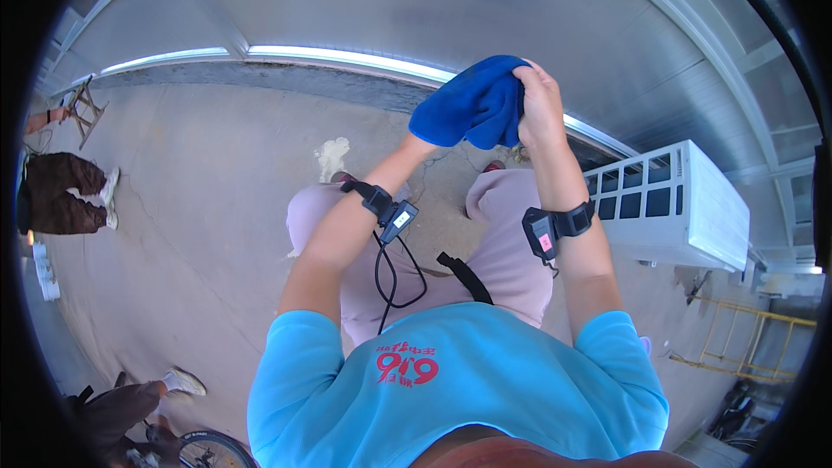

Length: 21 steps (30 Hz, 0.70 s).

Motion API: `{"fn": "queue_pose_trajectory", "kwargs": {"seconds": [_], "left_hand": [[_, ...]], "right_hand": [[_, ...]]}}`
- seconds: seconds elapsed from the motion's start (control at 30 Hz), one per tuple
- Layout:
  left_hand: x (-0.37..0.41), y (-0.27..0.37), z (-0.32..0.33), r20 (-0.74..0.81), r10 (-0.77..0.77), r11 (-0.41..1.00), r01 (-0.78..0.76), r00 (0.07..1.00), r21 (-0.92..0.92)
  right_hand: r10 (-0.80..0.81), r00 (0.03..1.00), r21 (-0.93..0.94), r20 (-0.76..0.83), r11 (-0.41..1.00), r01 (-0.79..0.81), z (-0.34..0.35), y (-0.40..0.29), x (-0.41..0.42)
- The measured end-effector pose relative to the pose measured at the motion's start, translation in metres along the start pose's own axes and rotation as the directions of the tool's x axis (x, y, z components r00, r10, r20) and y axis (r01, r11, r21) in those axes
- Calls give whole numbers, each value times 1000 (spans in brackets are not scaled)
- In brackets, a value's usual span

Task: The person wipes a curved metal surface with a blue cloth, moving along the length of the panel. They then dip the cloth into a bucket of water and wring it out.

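Observation:
A bunched blue cloth [471, 101], apparently a microfiber towel, is held out in front of me near the wall. My right hand [541, 101] grips its right edge, thumb and fingers pressed around the fabric. The cloth drapes over my left hand, hiding it; only the left wrist [422, 145] shows below the hem, so its fingers cannot be seen. Each forearm wears a black strap with a small device: the left device [390, 211] has a loose black cable [390, 279], the right device [543, 234] a short coiled lead.
A white air-conditioner outdoor unit [715, 208] stands close on my right. Beyond it is a yellow metal frame [747, 338]. A panelled wall [403, 6] rises ahead. At left, one person [65, 192] is near a wooden stool [84, 110]; another [123, 409] is beside a bicycle wheel [214, 448].

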<state>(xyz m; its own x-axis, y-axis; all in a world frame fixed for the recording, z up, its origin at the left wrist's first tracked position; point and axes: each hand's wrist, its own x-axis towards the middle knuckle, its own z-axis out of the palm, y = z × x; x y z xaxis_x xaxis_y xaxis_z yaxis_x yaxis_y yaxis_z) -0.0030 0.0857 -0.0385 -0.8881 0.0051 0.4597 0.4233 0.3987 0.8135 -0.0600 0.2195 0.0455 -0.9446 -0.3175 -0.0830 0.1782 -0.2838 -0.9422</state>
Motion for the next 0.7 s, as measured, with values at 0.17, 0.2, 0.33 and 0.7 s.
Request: {"fn": "queue_pose_trajectory", "kwargs": {"seconds": [0.17,0.2,0.33,0.7], "left_hand": [[-23,-6,16,-128,-78,993,65,989,-103],[-24,-5,19,-135,-86,994,76,987,-75],[-31,-7,26,-165,-476,661,228,864,-715],[-2,-50,-31,28,-672,155,178,740,-972]], "right_hand": [[-11,998,70,54,998,7,15,-12,-12],[-35,998,46,54,998,33,14,-10,-12],[13,995,-122,101,993,0,6,10,-18],[297,892,-578,342,815,-49,-106,28,17]]}}
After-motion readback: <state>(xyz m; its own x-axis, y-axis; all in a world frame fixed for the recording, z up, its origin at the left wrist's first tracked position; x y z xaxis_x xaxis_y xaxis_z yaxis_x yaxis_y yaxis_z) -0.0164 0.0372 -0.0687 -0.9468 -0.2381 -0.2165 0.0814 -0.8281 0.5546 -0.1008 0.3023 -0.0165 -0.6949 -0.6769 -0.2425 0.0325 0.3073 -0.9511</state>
